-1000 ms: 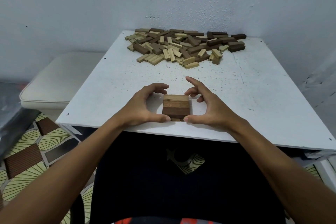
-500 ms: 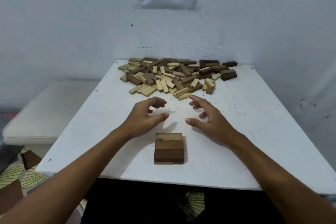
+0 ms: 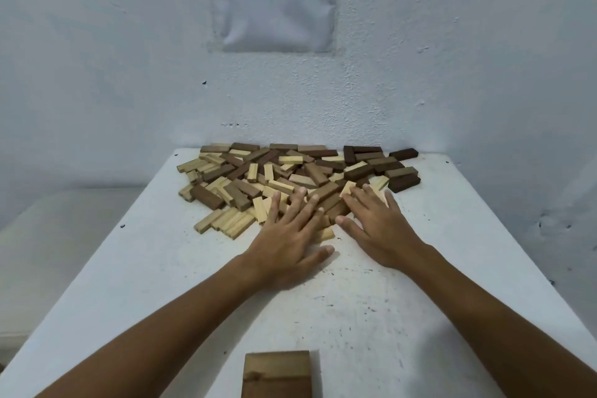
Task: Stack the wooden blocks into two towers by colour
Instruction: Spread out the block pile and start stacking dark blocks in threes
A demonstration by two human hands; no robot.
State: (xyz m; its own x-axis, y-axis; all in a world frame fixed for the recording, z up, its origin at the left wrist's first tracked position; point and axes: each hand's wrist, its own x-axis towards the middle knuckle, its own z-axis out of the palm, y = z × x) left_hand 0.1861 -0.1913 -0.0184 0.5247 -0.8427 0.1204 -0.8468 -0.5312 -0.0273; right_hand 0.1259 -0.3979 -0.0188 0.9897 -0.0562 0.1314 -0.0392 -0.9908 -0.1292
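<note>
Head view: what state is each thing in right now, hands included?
Left hand: open, fingers flat on the pile.
Right hand: open, fingers spread on the pile.
Block pile: loose, light and dark mixed.
Brown stack: standing at near edge, untouched.

tan and brown blocks (image 3: 290,178), white table (image 3: 452,236)

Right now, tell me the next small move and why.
Probably pinch one dark block from the pile: both the left hand and right hand lie flat on its near edge holding nothing, and the started stack by the table edge is brown.
</note>
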